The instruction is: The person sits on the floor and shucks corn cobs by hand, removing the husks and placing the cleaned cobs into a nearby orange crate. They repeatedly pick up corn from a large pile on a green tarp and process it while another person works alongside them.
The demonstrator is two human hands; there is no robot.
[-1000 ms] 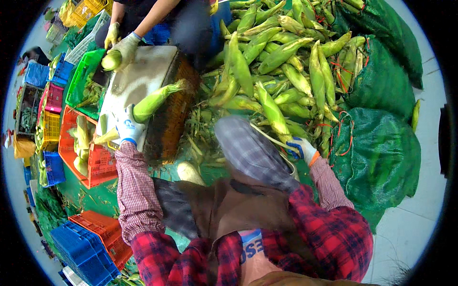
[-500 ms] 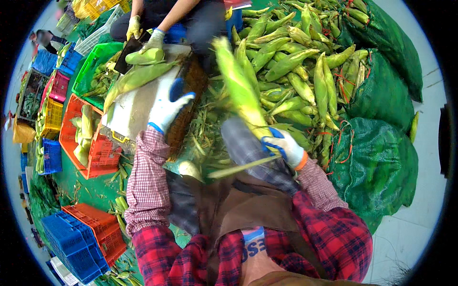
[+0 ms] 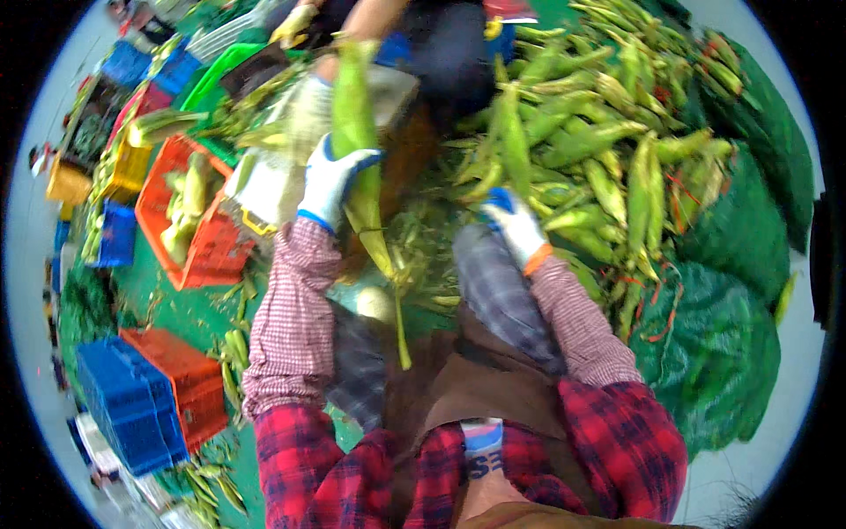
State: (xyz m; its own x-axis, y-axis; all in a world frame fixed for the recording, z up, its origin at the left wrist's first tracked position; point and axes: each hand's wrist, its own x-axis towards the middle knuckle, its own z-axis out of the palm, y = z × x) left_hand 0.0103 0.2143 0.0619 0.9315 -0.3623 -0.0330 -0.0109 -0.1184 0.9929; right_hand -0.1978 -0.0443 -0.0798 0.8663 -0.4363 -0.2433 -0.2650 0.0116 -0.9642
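Note:
My left hand (image 3: pixel 328 183), in a white glove with blue fingertips, is closed around a long green ear of corn in its husk (image 3: pixel 356 123). The ear stands nearly upright, its thin stalk end hanging toward my lap. Behind it is a crate topped with a white board (image 3: pixel 256 187), partly hidden. My right hand (image 3: pixel 518 227), in a matching glove with an orange cuff, is beside my right knee at the near edge of a heap of unhusked corn (image 3: pixel 582 141). Its fingers reach forward, somewhat blurred, and nothing shows in them.
Across from me a co-worker's yellow-gloved hand (image 3: pixel 295 25) is over the board. An orange crate (image 3: pixel 220 251) with pale ears stands left, and a blue crate (image 3: pixel 132 406) lies nearer. Green mesh sacks (image 3: pixel 714 344) line the right side. Husk scraps litter the green floor.
The ear of corn has passed from my right hand to my left and swung left toward the board. My left hand has closed on it. My right hand has let go and moved forward.

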